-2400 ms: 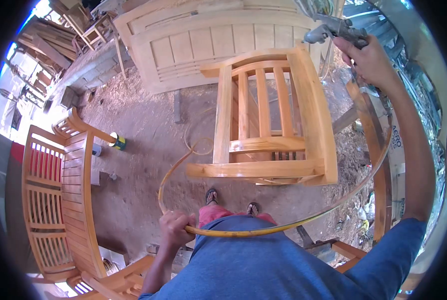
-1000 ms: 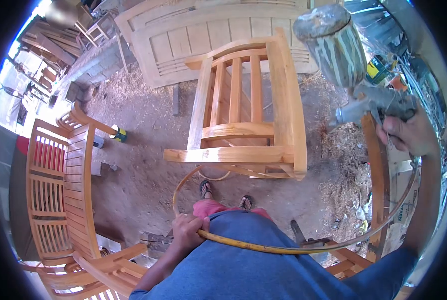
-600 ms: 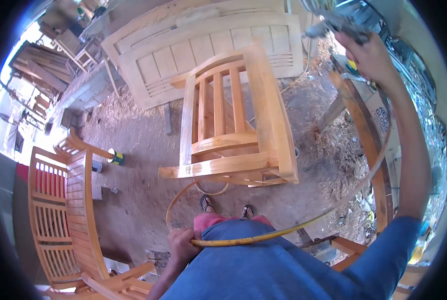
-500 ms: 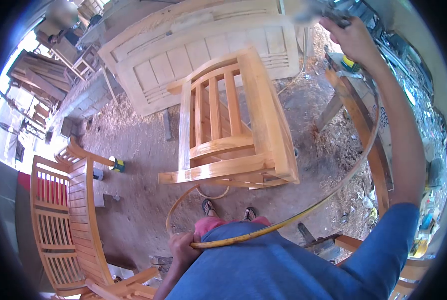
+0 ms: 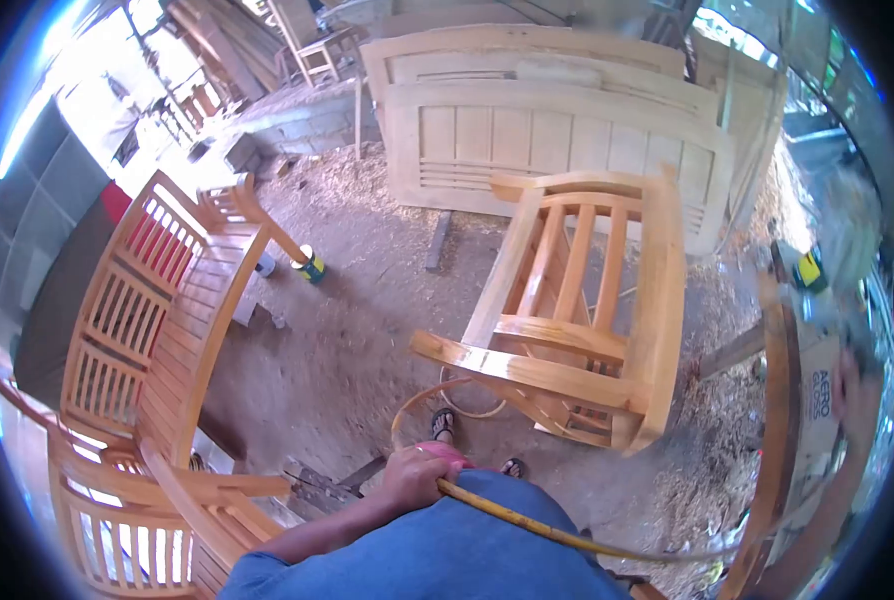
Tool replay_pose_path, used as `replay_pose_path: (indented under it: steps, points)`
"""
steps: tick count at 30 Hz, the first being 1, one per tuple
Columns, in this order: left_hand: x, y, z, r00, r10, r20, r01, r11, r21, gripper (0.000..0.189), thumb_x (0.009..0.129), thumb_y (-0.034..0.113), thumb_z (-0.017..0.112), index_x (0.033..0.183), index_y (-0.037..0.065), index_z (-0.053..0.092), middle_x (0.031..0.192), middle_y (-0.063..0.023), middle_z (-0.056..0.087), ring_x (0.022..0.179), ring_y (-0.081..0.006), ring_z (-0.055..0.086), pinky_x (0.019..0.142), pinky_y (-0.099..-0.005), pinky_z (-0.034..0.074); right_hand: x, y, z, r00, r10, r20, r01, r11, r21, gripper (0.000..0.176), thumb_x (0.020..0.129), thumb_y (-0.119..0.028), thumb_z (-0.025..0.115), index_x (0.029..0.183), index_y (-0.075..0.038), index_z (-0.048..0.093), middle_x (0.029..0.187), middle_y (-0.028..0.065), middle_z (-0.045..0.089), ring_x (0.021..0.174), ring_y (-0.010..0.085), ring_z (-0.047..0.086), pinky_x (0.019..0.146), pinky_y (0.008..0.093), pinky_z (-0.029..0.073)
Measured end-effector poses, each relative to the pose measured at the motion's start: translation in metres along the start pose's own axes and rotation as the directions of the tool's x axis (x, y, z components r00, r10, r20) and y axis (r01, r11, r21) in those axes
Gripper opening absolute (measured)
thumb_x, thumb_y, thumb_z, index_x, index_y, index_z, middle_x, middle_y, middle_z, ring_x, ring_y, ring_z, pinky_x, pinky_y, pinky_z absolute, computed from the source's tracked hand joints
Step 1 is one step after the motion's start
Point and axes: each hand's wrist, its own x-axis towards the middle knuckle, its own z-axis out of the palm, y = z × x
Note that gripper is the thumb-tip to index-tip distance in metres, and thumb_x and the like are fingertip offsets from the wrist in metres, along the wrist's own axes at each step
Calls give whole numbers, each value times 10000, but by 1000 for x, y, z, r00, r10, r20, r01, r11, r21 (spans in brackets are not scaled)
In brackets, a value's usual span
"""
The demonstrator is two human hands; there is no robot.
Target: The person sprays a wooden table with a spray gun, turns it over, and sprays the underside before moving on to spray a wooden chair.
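My left hand (image 5: 414, 478) is closed around a yellow hose (image 5: 527, 522) in front of my blue shirt. The hose runs right toward my right arm, and a loop of it hangs near my feet. At the right edge, my right hand (image 5: 849, 400) is blurred, its fingers closed on a greyish tool that looks like a spray gun (image 5: 851, 335). Beside that hand stands a carton (image 5: 820, 385) with "AERO GLOSS" lettering. A glossy slatted wooden chair (image 5: 657, 290) stands tilted in front of me, apart from both hands.
Pale panelled doors (image 5: 557, 125) lean behind the chair. A slatted wooden bench (image 5: 182, 345) stands on the left, with a paint can (image 5: 309, 265) near its end. Another can (image 5: 809, 270) sits at the right by a wooden beam (image 5: 779, 430). Shavings litter the floor.
My right hand has come down from the upper right to beside the carton, with the tool. My view has turned, shifting the chair and bench rightward. My left hand still grips the hose.
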Motion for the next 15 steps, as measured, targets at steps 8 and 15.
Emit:
replay_pose_path:
  steps: [8,15]
  points:
    - [10,-27,2,992,13,128,-15,1000,16,291,792,226,688,549,105,583,526,-120,546,506,-317,576,489,-457,454,-186,-37,31,748,631,-208,-586,774,239,609,831,-482,666,1300,-130,505,1173,182,589,1019,294,558,930,463,413]
    - [22,-75,-19,978,16,206,-6,999,-48,257,778,187,687,553,115,585,558,-87,583,537,-310,593,519,-429,465,-204,-99,12,815,499,-294,-465,867,180,349,850,-339,716,1089,-91,658,983,98,624,772,209,556,715,382,469]
